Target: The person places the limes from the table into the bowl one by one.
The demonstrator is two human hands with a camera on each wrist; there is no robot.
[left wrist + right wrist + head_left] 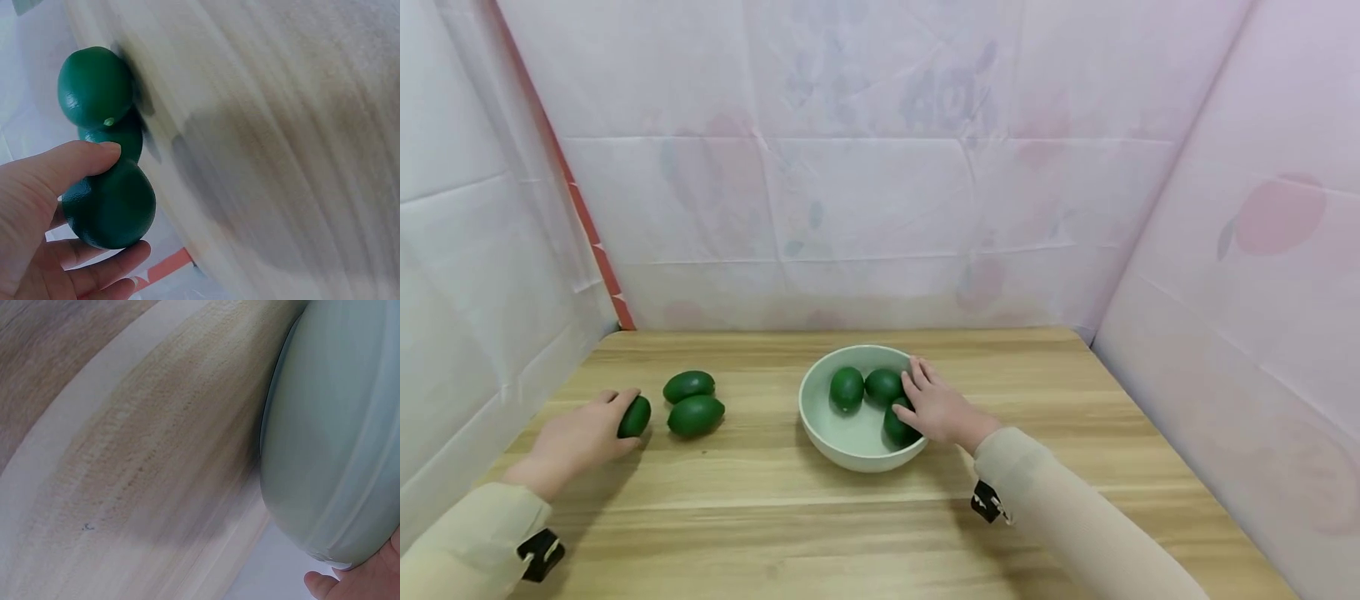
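The left hand, at the lower left of the head view, grasps a green fruit on the counter. In the left wrist view the thumb lies over the top of that fruit and the fingers curl under it. Just right of it in the head view lie two loose fruits: a near fruit and a far fruit, close together and apart from the held one. In the left wrist view these two stack up above the grasped fruit, the top one plain, the other partly hidden behind the thumb.

At the centre of the head view stands a pale green bowl. It holds three fruits: one at left, one in the middle, and one at right under the right hand. That hand reaches over the bowl's right rim, its fingers spread and laid on the right fruit; whether they grip it or only rest on it cannot be told. The right wrist view shows only the bowl's outer wall, blurred counter and a bit of finger at the lower right.

Beige sleeves cover both forearms. Pale patterned sheets wall in the counter on three sides.
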